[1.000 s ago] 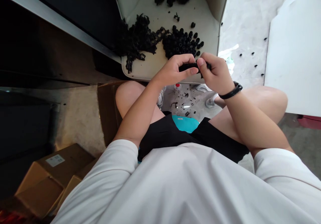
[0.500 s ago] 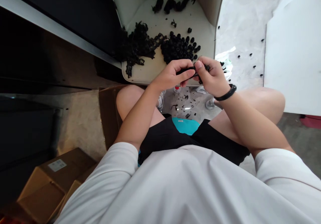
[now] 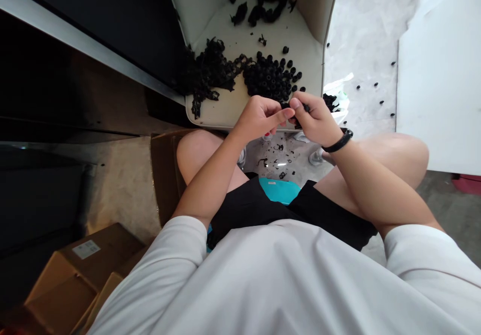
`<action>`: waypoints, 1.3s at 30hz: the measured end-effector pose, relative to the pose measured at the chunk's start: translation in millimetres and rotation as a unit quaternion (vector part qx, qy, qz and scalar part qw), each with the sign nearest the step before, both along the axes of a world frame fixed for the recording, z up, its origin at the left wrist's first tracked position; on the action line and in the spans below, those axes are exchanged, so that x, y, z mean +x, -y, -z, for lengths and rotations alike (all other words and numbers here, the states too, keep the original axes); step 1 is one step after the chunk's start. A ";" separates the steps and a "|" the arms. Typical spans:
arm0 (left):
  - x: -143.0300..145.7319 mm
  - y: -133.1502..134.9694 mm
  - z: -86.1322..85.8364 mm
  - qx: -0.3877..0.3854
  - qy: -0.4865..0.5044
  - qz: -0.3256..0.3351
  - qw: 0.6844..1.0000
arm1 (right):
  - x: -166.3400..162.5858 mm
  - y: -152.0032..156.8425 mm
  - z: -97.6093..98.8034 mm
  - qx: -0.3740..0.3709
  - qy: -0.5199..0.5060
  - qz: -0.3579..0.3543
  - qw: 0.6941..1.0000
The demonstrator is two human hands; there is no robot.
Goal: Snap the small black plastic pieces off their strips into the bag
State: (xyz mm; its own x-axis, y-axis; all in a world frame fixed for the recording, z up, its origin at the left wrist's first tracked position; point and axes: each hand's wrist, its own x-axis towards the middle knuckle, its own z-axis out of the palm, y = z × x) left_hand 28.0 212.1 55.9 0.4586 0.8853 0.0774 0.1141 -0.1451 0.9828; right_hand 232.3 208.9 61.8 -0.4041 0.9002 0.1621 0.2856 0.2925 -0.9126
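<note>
My left hand and my right hand meet just over the front edge of a pale padded seat. Between their fingertips is a small black rubbery piece, mostly covered by the fingers. The right hand is closed around it, and the left thumb and fingers pinch at its near end. Right behind the hands lies a pile of small round black parts, some showing a hole. To its left is a tangled heap of black scrap strips.
Further back on the seat are black clumps. A white bag with black bits is at the seat's right side. Black scraps litter the floor between my feet. Cardboard boxes stand at lower left, a white panel at right.
The left fingers have curled and shifted slightly; the dark strip seen along them earlier is now less visible. Both hands stay together. The whole view has moved a little.
</note>
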 end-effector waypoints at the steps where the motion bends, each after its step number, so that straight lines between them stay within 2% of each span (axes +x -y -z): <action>1: 0.0 -0.4 -0.1 -0.020 0.007 0.003 1.000 | 0.6 -0.7 0.6 -0.006 -0.011 -0.007 1.000; 7: -7.2 -1.0 -6.4 -0.095 0.052 0.060 0.992 | -1.3 -1.8 6.5 -0.036 -0.106 -0.059 0.992; 9: -12.7 -0.3 -11.9 -0.100 0.064 0.087 0.989 | -2.3 -0.5 4.6 -0.058 -0.164 -0.065 0.983; 13: -29.3 -4.1 -26.8 -0.076 0.038 0.137 0.987 | 5.9 -0.9 -7.2 -0.147 -0.260 -0.067 0.952; 15: -39.7 -11.2 -32.0 -0.031 0.006 0.109 0.994 | 14.8 -3.6 -13.6 -0.162 -0.239 -0.086 0.954; 18: -55.9 -29.0 -28.6 0.066 -0.076 -0.021 0.995 | 26.5 -8.0 -18.8 -0.107 -0.134 -0.119 0.978; 21: -69.2 -52.0 -9.9 0.125 -0.170 -0.147 0.966 | 29.6 -9.1 -17.7 -0.041 -0.053 -0.154 0.986; 23: -74.4 -66.7 7.0 0.133 -0.190 -0.191 0.954 | 27.3 -7.5 -15.2 -0.020 -0.020 -0.178 0.984; 27: -74.7 -88.8 35.7 0.145 -0.218 -0.224 0.939 | 21.5 -2.9 -11.2 0.004 0.025 -0.192 0.981; 31: -67.1 -99.8 49.4 0.167 -0.264 -0.250 0.916 | 19.9 -1.7 -10.2 0.018 0.043 -0.187 0.981; 35: -59.4 -95.4 46.0 0.170 -0.281 -0.230 0.916 | 22.1 -2.9 -10.1 0.021 0.052 -0.173 0.983; 39: -58.2 -80.3 28.2 0.176 -0.286 -0.176 0.925 | 24.3 -2.9 -10.5 0.022 0.053 -0.171 0.984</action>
State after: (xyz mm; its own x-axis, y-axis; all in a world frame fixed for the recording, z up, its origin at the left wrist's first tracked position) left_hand -30.2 292.4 27.6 0.2005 0.9540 0.2231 0.7018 -0.2988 0.6467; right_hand 256.7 211.8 72.3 -0.6985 0.7022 0.1379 0.2567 0.4257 -0.8677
